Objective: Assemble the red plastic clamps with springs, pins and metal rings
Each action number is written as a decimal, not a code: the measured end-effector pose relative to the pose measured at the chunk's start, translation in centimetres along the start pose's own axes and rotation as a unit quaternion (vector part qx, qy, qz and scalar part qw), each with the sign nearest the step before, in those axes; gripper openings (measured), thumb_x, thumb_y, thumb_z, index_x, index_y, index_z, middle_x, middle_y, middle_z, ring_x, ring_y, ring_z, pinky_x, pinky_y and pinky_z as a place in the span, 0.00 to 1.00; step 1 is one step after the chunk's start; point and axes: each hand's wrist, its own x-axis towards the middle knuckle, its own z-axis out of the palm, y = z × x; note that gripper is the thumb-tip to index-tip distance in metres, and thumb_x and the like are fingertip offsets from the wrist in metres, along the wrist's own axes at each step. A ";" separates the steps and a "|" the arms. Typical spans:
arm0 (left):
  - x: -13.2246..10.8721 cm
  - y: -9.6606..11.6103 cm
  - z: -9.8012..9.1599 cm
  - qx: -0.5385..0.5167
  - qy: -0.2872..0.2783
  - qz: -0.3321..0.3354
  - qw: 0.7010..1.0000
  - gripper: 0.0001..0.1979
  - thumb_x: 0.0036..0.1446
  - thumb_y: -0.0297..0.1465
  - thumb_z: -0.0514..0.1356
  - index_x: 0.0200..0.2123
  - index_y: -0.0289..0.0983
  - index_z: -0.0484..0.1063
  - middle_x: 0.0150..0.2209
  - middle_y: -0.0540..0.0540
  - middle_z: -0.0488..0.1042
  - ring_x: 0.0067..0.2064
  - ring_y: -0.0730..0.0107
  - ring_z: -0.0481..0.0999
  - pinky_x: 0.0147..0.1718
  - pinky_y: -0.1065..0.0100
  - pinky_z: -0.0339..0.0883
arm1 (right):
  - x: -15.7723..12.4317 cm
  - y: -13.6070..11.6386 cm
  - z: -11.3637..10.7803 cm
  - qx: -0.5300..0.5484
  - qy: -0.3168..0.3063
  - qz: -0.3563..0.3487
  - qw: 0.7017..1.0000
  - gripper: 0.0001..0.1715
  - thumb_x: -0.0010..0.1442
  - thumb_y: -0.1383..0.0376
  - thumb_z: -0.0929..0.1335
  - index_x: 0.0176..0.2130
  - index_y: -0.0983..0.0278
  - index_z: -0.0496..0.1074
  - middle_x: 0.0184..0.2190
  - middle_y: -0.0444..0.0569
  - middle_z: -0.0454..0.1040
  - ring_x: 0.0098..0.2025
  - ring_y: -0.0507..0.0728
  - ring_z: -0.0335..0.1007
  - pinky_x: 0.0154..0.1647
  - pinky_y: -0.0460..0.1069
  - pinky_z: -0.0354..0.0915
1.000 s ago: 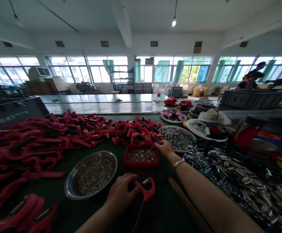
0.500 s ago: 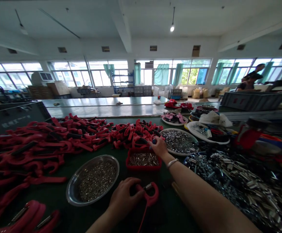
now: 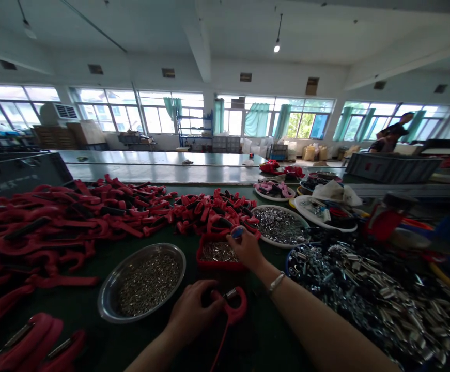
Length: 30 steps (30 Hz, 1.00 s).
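Low in the middle, my left hand (image 3: 194, 312) is closed around a red plastic hook-shaped part (image 3: 237, 309) with a small metal coil spring (image 3: 230, 294) across its opening. A thin red stem runs down from the hook. My right hand (image 3: 246, 250), with a bracelet at the wrist, reaches over the right side of a red tray (image 3: 220, 266) of thin metal pins (image 3: 217, 251). Its fingers are drawn together and something blue shows on a fingertip. Whatever lies between those fingertips is hidden. Left of the tray stands a metal bowl (image 3: 143, 284) of tiny metal pieces.
Red plastic parts (image 3: 65, 222) are heaped along the left and behind the tray. On the right lie a plate of small metal rings (image 3: 281, 227) and a big pile of metal fittings (image 3: 387, 289). Grey crates (image 3: 395, 168) and a person (image 3: 391, 133) are farther back.
My right hand has dropped from beside the heap of red parts to the pins in the tray. My left hand keeps the hook part, and the whole view has shifted slightly.
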 end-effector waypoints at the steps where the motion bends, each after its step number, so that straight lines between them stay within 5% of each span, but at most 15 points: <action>1: 0.0 0.0 0.0 -0.003 0.000 0.001 1.000 0.23 0.48 0.43 0.57 0.47 0.40 0.70 0.47 0.45 0.72 0.49 0.59 0.68 0.46 0.62 0.60 | -0.7 -0.3 -0.9 0.007 0.012 0.001 1.000 0.08 0.58 0.59 0.63 0.32 0.62 0.62 0.24 0.44 0.70 0.28 0.54 0.69 0.32 0.48 0.64; 5: 0.1 -0.1 0.0 -0.010 -0.007 0.004 1.000 0.22 0.47 0.43 0.57 0.45 0.40 0.71 0.46 0.46 0.73 0.48 0.59 0.68 0.47 0.62 0.59 | -5.3 -1.2 -3.8 0.045 -0.002 0.018 0.999 0.10 0.61 0.57 0.59 0.34 0.61 0.59 0.22 0.44 0.70 0.23 0.53 0.70 0.24 0.46 0.66; 10: 0.2 -0.1 0.0 -0.011 -0.005 0.002 1.000 0.22 0.47 0.43 0.57 0.45 0.41 0.71 0.46 0.47 0.73 0.48 0.59 0.69 0.47 0.63 0.60 | -9.7 -0.4 -3.8 0.172 -0.027 0.048 0.984 0.09 0.61 0.57 0.61 0.36 0.60 0.58 0.26 0.45 0.71 0.29 0.55 0.73 0.24 0.47 0.70; 30: 0.3 -0.5 0.3 -0.025 0.002 0.000 1.000 0.23 0.47 0.44 0.58 0.45 0.41 0.71 0.46 0.46 0.73 0.47 0.59 0.68 0.46 0.63 0.59 | -9.8 -0.2 -3.6 0.117 -0.006 0.011 0.993 0.06 0.61 0.61 0.61 0.35 0.60 0.57 0.27 0.44 0.68 0.28 0.54 0.72 0.28 0.48 0.67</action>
